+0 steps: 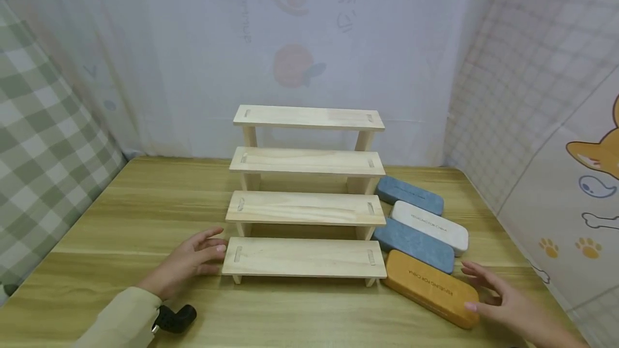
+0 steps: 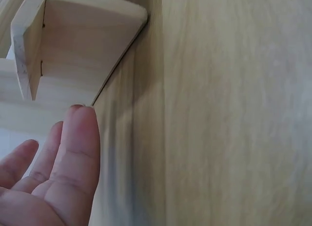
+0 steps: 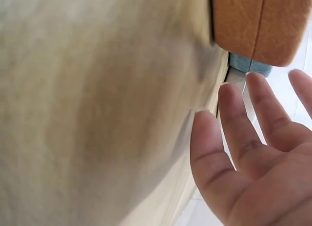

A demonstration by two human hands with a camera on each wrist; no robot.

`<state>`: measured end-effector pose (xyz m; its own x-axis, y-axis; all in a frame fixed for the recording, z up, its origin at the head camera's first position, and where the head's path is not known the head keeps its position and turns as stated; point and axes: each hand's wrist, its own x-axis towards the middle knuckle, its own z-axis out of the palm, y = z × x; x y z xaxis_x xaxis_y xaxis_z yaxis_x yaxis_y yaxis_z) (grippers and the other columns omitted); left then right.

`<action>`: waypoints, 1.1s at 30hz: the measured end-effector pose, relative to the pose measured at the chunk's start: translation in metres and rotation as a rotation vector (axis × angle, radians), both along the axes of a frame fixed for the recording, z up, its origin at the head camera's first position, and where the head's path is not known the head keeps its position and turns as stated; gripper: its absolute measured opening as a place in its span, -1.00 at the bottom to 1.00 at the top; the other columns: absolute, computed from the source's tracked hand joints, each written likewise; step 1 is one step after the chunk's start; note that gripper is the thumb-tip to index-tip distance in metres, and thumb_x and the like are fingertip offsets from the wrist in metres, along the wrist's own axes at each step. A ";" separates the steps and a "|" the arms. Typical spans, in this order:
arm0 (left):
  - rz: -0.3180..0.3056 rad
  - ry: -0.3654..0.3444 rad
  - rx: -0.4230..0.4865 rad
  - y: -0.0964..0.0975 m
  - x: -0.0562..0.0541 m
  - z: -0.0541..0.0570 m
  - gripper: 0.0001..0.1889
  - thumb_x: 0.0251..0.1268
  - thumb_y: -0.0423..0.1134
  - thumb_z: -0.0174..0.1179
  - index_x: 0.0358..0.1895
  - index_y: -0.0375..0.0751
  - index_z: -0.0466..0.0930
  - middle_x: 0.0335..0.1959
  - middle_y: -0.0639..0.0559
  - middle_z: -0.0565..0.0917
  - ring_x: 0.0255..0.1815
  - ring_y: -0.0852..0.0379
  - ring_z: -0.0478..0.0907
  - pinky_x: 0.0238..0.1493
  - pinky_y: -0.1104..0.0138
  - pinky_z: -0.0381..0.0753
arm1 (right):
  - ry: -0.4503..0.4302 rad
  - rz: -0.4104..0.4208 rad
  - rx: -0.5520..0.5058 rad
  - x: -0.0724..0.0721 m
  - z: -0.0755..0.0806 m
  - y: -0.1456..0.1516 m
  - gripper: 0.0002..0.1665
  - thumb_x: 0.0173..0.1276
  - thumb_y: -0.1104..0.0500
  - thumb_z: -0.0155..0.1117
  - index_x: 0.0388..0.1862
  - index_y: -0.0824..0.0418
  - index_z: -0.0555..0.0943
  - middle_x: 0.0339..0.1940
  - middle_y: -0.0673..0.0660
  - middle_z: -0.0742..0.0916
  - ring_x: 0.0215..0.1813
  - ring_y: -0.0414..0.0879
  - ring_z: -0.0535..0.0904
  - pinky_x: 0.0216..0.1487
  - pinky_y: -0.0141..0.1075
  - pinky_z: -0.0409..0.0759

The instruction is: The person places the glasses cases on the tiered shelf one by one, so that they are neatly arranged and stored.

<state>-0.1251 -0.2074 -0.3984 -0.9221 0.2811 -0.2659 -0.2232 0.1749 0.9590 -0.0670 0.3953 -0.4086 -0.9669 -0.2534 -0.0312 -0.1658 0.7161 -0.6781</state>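
A pale wooden stand with several stepped shelves (image 1: 304, 258) stands on the table. My left hand (image 1: 193, 259) is beside the left end of its lowest shelf, fingers loosely extended and holding nothing. In the left wrist view, the fingertips (image 2: 80, 118) are close to the stand's side support (image 2: 83, 50). To the stand's right lies an orange glasses case (image 1: 430, 286) with dark lettering. My right hand (image 1: 508, 299) is at its right end, fingers spread and thumb tip overlapping the case's edge. The right wrist view shows those fingers (image 3: 234, 123) apart, with nothing in them.
Behind the orange case lie a blue case (image 1: 413, 243), a white case (image 1: 430, 227) and another blue case (image 1: 410, 195), all slanted alongside the stand. A printed cloth (image 1: 193, 69) hangs behind the table (image 1: 145, 203). A black strap piece (image 1: 176, 320) is by the left wrist.
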 end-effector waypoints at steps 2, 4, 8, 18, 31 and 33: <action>0.000 -0.005 0.019 0.001 0.000 -0.002 -0.21 0.40 -0.20 0.12 0.49 -0.44 -0.13 0.37 -0.52 0.15 0.17 -0.16 0.47 0.05 0.14 0.60 | 0.009 0.016 -0.007 0.000 -0.002 0.000 -0.25 0.29 0.30 0.29 0.42 0.24 0.24 0.10 -0.60 0.34 0.05 -0.64 0.33 -0.18 -0.47 0.56; 0.001 -0.005 0.029 0.002 0.000 -0.003 -0.22 0.39 -0.20 0.13 0.48 -0.45 -0.11 0.36 -0.53 0.16 0.15 -0.12 0.48 0.04 0.16 0.60 | 0.023 0.031 -0.022 0.001 -0.004 0.000 -0.25 0.26 0.33 0.31 0.41 0.17 0.28 0.11 -0.57 0.37 0.06 -0.63 0.33 -0.17 -0.49 0.55; 0.003 -0.016 0.022 0.004 0.001 -0.005 -0.25 0.39 -0.19 0.14 0.45 -0.50 -0.04 0.32 -0.51 0.24 0.08 -0.04 0.52 0.00 0.18 0.61 | 0.025 0.030 0.002 0.003 -0.006 -0.001 -0.26 0.22 0.30 0.35 0.38 0.18 0.32 0.10 -0.56 0.39 0.08 -0.66 0.29 -0.15 -0.52 0.51; -0.042 -0.046 0.039 0.010 0.002 -0.009 -0.21 0.37 -0.23 0.15 0.42 -0.61 -0.11 0.13 -0.34 0.43 -0.07 0.06 0.56 -0.06 0.22 0.63 | -0.134 0.008 0.110 0.003 0.000 -0.006 -0.17 0.23 0.13 0.39 0.41 0.32 0.26 0.29 -0.09 0.42 0.05 -0.64 0.25 -0.15 -0.46 0.45; -0.048 -0.060 0.106 0.015 0.000 -0.009 -0.22 0.37 -0.30 0.13 0.41 -0.62 -0.15 0.00 -0.18 0.51 -0.13 0.12 0.56 -0.11 0.27 0.62 | -0.107 0.036 0.176 0.001 -0.002 -0.010 -0.01 0.01 0.08 0.57 0.36 0.29 0.27 0.19 0.36 0.50 -0.04 -0.47 0.33 -0.17 -0.43 0.39; -0.044 -0.071 0.121 0.015 0.000 -0.010 -0.22 0.36 -0.32 0.13 0.41 -0.62 -0.15 -0.02 -0.15 0.51 -0.13 0.12 0.56 -0.11 0.28 0.62 | -0.109 0.047 0.163 0.001 -0.002 -0.010 -0.03 0.02 0.10 0.56 0.35 0.28 0.27 0.19 0.35 0.49 -0.04 -0.47 0.33 -0.18 -0.43 0.38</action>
